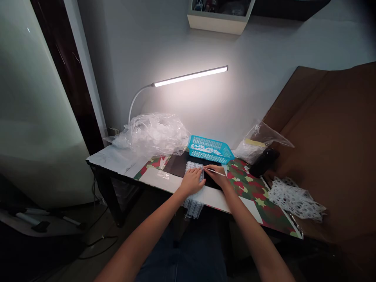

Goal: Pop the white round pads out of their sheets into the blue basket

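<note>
A whitish, see-through strip (194, 209) with rows of small round bumps lies across the front of the table, and its near end hangs over the edge. My left hand (192, 181) rests flat on the strip, fingers stretched out and covering part of it. Beside it, my right hand (216, 178) is closed around a thin white stick-like tool (217, 172), whose tip points at the strip's right side. Whatever lies at that tip is too small to make out. Under the strip is a dark mat (175, 166).
Behind the hands stands a blue basket (210, 158) with small white pieces. A large clear bag (155, 135) sits to the left under a lit lamp (190, 76). Rightward are another bag (249, 150), a black object (264, 162), white netlike sheets (295, 197) and cardboard (329, 137).
</note>
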`<state>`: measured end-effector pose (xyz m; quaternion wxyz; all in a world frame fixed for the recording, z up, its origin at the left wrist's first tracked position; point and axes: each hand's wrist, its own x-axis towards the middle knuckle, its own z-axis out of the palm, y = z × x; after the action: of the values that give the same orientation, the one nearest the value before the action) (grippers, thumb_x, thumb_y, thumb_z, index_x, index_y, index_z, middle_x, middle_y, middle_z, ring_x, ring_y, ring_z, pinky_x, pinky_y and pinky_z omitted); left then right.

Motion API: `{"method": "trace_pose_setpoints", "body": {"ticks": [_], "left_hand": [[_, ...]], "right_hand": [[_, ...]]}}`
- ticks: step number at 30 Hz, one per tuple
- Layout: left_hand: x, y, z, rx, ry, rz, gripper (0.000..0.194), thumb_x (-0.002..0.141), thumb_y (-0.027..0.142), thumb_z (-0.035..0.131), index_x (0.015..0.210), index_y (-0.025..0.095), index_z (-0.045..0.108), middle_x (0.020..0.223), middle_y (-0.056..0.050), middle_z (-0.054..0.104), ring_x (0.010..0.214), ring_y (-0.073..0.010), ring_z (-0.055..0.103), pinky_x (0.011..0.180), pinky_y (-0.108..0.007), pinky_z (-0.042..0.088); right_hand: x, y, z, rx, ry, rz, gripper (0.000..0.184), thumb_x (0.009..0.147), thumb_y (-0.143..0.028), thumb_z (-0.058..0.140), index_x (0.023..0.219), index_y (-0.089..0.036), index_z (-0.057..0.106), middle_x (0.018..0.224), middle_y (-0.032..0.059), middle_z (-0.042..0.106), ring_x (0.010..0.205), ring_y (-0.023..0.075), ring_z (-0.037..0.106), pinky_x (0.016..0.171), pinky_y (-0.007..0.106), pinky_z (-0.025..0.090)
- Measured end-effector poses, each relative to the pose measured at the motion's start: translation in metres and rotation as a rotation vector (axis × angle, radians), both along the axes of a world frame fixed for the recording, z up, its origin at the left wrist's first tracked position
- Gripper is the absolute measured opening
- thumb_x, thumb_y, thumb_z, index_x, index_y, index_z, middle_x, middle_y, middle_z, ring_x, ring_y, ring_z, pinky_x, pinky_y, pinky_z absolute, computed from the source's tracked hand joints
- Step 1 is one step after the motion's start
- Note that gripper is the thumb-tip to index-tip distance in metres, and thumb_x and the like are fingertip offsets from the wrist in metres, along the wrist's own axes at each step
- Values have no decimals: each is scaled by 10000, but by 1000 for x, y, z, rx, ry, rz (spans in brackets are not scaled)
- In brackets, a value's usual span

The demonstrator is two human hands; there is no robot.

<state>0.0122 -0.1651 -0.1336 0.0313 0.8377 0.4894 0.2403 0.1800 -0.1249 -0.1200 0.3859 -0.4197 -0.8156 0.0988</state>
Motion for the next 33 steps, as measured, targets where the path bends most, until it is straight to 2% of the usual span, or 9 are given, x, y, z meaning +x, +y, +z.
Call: {"method": "trace_pose_setpoints", "body": {"ticks": [8, 14, 17, 21, 27, 33], "left_hand": [[0, -2, 3, 2, -12, 0, 457, 902, 376, 424, 1295, 147, 465, 1376, -114, 473, 1281, -237, 411, 1090, -409, 266], [0, -1, 1, 1, -12, 0, 467, 897, 382, 429, 1291, 134, 468, 1368, -125, 478, 1276, -247, 416, 1089, -419, 269], [0, -1, 0, 0, -8, -3, 472, 897, 385, 425, 1299, 139, 459, 1372, -122, 475, 1278, -243, 414, 1090, -418, 268], [0, -1, 1, -5, -7, -3, 479, 900, 384, 421, 1304, 130, 456, 1377, -122, 470, 1283, -239, 410, 1094, -405, 258], [0, -2, 2, -3, -11, -2, 473, 900, 386, 421, 1300, 136, 462, 1371, -122, 476, 1279, -248, 413, 1089, -411, 266], [0, -1, 0, 3, -5, -1, 478, 892, 388, 431, 1295, 133, 470, 1375, -123, 471, 1282, -251, 412, 1094, -419, 265]], "right_hand": [[3, -9, 3, 13, -48, 1, 222, 875, -350, 529, 884, -217, 706, 881, 46, 729, 791, 203, 684, 708, 312, 535], [0, -7, 5, 56, -118, 32, 264, 890, -375, 494, 911, -231, 714, 910, 58, 726, 817, 218, 677, 733, 326, 525], [-2, -2, 5, 85, -136, 30, 298, 904, -405, 490, 912, -198, 703, 905, 79, 719, 809, 200, 670, 735, 341, 525], [0, 0, 3, 112, -130, 16, 324, 923, -423, 480, 921, -155, 662, 901, 62, 702, 812, 156, 659, 768, 348, 524], [3, -2, 2, 111, -188, 26, 321, 928, -420, 475, 929, -157, 659, 904, 57, 695, 806, 147, 652, 745, 328, 528], [-4, 10, 2, 133, -235, -27, 263, 934, -385, 477, 967, -172, 628, 949, 49, 659, 820, 139, 628, 770, 332, 521]]}}
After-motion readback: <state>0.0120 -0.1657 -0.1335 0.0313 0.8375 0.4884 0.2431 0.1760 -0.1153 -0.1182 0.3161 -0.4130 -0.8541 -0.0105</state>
